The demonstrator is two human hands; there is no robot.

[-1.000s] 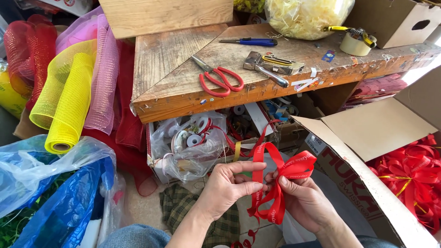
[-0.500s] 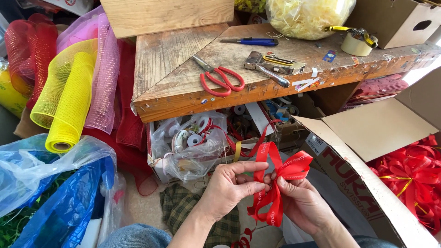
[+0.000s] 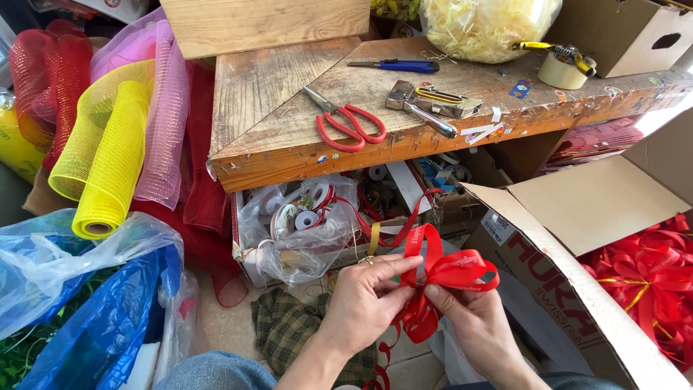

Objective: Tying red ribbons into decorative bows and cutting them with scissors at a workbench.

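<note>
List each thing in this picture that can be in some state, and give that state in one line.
Red ribbon: folded into loops, pinched by both hands.
Left hand: closed on the ribbon.
Right hand: closed on the ribbon.
Red scissors: slightly open, lying on the bench.
Cardboard box: flaps open, red bows inside.
Yellow mesh roll: rolled up.

A glossy red ribbon (image 3: 447,278), folded into bow loops, stands pinched at its middle, tail trailing down.

Craft workshop: scarred workbench (image 3: 274,94), scissors (image 3: 345,124).
</note>
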